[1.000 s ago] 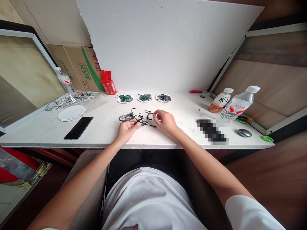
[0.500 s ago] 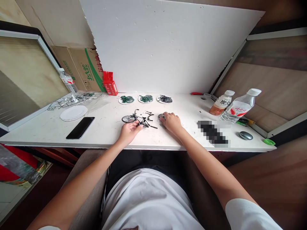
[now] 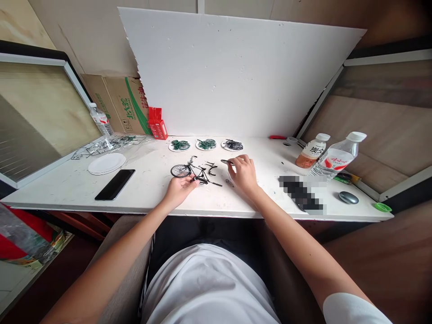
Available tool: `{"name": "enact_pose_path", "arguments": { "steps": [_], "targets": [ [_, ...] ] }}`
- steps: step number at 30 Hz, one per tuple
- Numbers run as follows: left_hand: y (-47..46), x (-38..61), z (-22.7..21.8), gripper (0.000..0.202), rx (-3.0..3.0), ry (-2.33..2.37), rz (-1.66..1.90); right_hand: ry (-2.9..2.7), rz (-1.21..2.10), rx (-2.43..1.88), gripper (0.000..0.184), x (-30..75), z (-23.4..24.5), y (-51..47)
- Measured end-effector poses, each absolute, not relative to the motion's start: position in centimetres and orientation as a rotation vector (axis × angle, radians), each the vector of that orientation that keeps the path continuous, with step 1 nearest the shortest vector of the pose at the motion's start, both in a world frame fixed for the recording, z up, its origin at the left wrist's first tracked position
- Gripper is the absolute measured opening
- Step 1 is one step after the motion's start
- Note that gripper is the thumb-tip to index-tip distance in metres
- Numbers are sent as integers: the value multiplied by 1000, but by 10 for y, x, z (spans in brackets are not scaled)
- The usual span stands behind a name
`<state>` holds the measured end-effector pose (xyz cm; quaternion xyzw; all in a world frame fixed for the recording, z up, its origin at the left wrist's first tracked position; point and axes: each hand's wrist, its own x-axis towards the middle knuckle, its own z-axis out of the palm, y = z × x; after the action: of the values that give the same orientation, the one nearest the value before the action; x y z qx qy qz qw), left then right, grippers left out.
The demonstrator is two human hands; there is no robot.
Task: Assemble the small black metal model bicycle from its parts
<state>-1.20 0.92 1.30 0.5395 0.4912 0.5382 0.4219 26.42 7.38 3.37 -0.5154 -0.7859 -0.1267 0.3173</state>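
Note:
A small black model bicycle [image 3: 193, 171], with one spoked wheel on its left end, is pinched near its lower frame by my left hand [image 3: 178, 191]. My right hand [image 3: 244, 175] has its fingers closed on a small black wheel [image 3: 226, 162], whose left edge shows past the fingertips. Between the hands lie thin black bicycle parts [image 3: 212, 168], among them a curved piece. A small dark loop-shaped part [image 3: 229, 182] rests on the table just below my right fingertips.
Three white discs [image 3: 179, 148] with green and black bicycle parts line the back. A phone [image 3: 115, 184] and white round plates [image 3: 106, 163] lie left. Bottles [image 3: 339, 155], a pixelated dark object [image 3: 301, 194] and a mouse [image 3: 348, 197] are at right. A white board [image 3: 236, 76] stands behind.
My right hand has lifted the wheel a little off the table, and it now shows more edge-on. My left hand still holds the bicycle. The camera view has tilted slightly upward.

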Motion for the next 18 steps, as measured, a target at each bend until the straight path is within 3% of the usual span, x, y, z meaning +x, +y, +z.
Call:
{"name": "enact_pose_path", "arguments": {
  "steps": [9, 18],
  "targets": [
    [20, -41, 28, 70, 1291, 1335, 1348, -2189, -75, -656, 12, 226, 43, 34],
    [31, -58, 24, 60, 1271, 1395, 1410, -2397, -81, -621, 17, 222, 20, 39]
  ]
}}
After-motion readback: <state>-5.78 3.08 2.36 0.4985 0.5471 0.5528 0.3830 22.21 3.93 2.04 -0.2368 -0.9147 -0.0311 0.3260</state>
